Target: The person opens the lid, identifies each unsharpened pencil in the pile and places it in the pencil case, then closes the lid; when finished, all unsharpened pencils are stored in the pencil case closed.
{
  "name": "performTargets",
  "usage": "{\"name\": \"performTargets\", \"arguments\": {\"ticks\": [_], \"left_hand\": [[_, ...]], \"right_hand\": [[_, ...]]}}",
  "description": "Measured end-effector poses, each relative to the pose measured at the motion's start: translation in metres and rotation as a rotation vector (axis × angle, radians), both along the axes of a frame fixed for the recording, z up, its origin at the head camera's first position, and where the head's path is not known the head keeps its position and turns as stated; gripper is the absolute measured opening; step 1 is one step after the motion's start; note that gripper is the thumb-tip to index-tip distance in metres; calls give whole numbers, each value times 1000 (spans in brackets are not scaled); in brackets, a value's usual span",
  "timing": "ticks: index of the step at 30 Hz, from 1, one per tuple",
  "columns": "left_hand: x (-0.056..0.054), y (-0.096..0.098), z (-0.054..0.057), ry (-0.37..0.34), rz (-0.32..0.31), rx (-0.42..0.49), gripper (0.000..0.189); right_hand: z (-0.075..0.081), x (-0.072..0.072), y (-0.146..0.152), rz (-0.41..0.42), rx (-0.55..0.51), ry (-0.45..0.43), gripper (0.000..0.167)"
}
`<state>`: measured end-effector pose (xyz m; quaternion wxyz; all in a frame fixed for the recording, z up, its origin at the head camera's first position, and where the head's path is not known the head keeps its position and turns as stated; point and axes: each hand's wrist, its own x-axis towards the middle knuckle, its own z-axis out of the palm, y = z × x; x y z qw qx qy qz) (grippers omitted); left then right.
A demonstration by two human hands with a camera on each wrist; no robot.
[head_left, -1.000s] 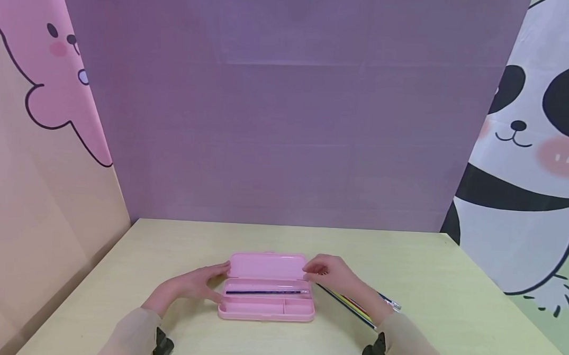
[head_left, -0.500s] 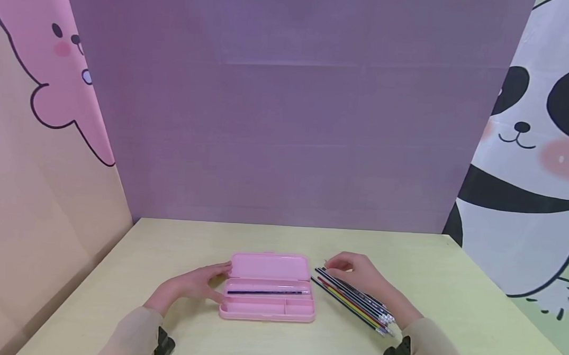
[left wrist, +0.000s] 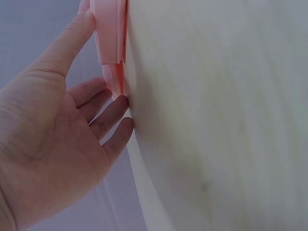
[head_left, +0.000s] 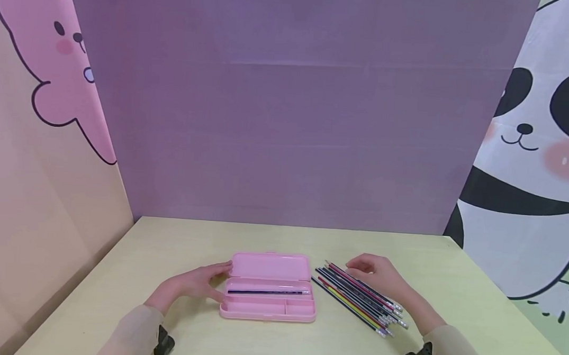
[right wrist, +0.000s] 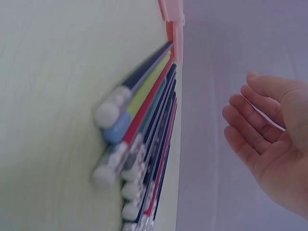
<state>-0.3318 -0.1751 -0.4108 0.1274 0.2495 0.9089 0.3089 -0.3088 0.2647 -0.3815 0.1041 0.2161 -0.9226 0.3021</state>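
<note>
A pink pencil case (head_left: 267, 309) lies on the table with its lid folded back. In its long compartment rests one dark pencil (head_left: 267, 292). My left hand (head_left: 191, 284) touches the left end of the case, thumb at the base and fingers by the lid; the left wrist view shows these fingers loosely spread. To the right of the case, several pencils (head_left: 355, 297), dark, yellow and red, lie side by side at a slant, eraser ends toward me. Just beyond them hovers my right hand (head_left: 380, 277); in the right wrist view its fingers are loosely bent and hold nothing.
The pale wooden table (head_left: 205, 243) ends at a purple backdrop (head_left: 292, 119). A pink cartoon figure is on the left wall, and a panda (head_left: 524, 156) is on the right. Black wrist cameras (head_left: 164, 343) sit at both sleeves.
My right hand has moved right, from the lid's right edge across the pencils to their far right side, uncovering them. The left hand stays at the case.
</note>
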Motion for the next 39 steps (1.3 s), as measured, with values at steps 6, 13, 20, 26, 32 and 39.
{"name": "performTargets", "arguments": {"ticks": [6, 13, 20, 26, 32, 39], "left_hand": [[-1, 0, 0, -3, -2, 0, 99], [-1, 1, 1, -9, -3, -1, 99], [-1, 0, 0, -3, -6, -8, 99], [-2, 0, -1, -14, 2, 2, 100], [0, 0, 1, -15, -1, 7, 100], [2, 1, 2, -16, -6, 9, 101]], "right_hand": [[-7, -1, 12, 9, 0, 12, 20], [-9, 4, 20, 3, -7, -61, 23], [-11, 5, 26, 13, 9, -95, 24], [-15, 6, 31, 18, 21, -132, 20], [-19, 8, 35, 13, 26, -162, 19], [-23, 8, 41, 15, 54, -135, 16]]}}
